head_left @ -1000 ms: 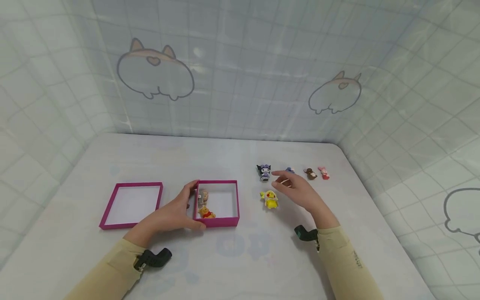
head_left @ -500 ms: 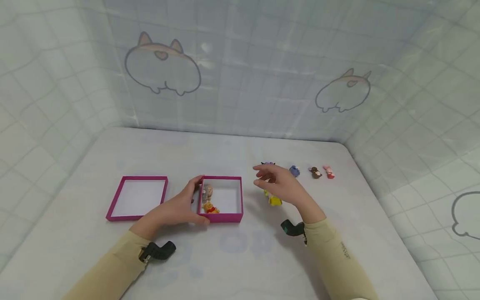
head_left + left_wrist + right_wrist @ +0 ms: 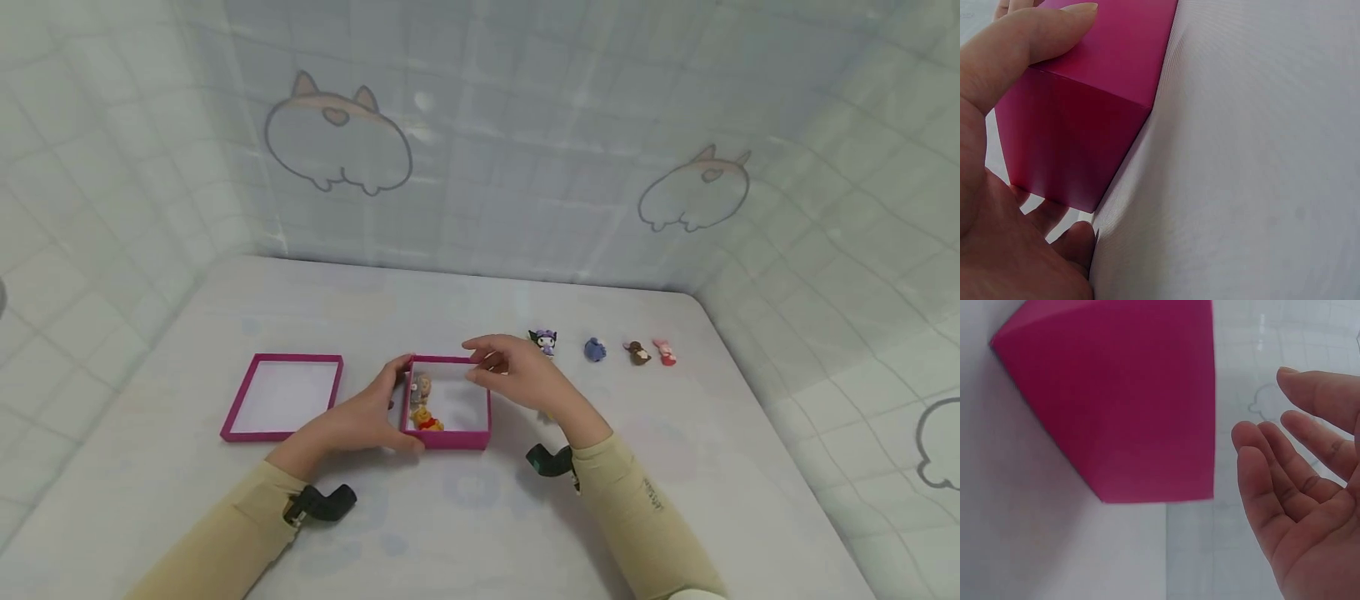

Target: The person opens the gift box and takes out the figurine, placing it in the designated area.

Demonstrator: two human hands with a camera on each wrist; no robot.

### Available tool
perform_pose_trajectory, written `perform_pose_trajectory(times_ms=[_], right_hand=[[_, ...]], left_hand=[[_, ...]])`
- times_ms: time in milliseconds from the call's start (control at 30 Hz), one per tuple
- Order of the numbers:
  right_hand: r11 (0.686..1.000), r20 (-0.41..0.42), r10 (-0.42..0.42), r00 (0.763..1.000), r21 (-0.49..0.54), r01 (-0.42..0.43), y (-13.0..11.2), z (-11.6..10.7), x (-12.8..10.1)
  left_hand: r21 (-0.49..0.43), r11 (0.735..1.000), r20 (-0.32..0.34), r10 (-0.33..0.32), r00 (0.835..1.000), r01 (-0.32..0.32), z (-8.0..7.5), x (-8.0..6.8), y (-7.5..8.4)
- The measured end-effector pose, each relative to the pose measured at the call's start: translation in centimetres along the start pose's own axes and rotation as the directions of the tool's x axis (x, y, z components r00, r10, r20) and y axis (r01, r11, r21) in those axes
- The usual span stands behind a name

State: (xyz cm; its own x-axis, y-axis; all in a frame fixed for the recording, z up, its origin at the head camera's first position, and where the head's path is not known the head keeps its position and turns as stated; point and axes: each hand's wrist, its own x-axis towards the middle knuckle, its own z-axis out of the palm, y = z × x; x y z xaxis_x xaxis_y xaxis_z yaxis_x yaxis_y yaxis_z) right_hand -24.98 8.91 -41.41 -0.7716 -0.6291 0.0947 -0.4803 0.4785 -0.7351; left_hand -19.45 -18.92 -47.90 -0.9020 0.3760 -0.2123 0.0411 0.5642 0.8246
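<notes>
My left hand [image 3: 356,425] grips the left end of a magenta box [image 3: 453,440] with a white inside. In the left wrist view the thumb lies on one wall of the box [image 3: 1079,137] and fingers reach round the far side. Inside, along its left wall, lie a grey-and-beige figurine [image 3: 420,390] and a Winnie the Pooh figurine [image 3: 427,420]. Over the box's right rim hovers my right hand [image 3: 525,375], fingers loosely bent. The right wrist view shows that hand [image 3: 1316,481] apart from the box wall, with nothing between thumb and fingers.
To the left lies a magenta-rimmed lid [image 3: 285,398]. At right stand a black-and-purple figurine [image 3: 543,340], a blue one [image 3: 595,349], a brown one [image 3: 637,352] and a pink-red one [image 3: 665,352]. A yellow figurine [image 3: 547,416] is mostly hidden by my right wrist.
My right hand has moved left, from beside the figurines to over the box's right rim. My left hand keeps its grip on the box. The view has shifted slightly.
</notes>
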Motion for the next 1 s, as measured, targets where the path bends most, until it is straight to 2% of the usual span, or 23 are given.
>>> perform_pose_trajectory(times_ms=[167,367,700,833,1000], right_hand=[[1.0,0.026,-0.016,1.0,0.019,0.015,-0.3,1.2,1.0],[1.0,0.061,0.011,0.998,0.025,-0.013,-1.1,2.9,1.9],[1.0,0.047,-0.028,0.999,-0.001,0.028,-1.3,4.2,2.3],[0.997,0.089,-0.004,0.996,-0.079,0.011,-1.8,4.9,2.7],[0.978,0.119,0.012,0.993,-0.207,0.013,-2.6,5.7,3.1]], left_hand=[[0.009,1.0,-0.011,-0.005,1.0,0.005,0.0,-0.2,0.0],[0.003,1.0,0.002,0.007,1.0,-0.007,0.1,-0.4,0.1],[-0.006,1.0,0.003,0.012,1.0,-0.012,0.0,-0.4,0.3],[0.001,1.0,0.008,0.012,1.0,-0.012,0.1,-0.7,0.2],[-0.009,1.0,0.014,0.014,1.0,-0.014,0.1,-1.1,0.1]])
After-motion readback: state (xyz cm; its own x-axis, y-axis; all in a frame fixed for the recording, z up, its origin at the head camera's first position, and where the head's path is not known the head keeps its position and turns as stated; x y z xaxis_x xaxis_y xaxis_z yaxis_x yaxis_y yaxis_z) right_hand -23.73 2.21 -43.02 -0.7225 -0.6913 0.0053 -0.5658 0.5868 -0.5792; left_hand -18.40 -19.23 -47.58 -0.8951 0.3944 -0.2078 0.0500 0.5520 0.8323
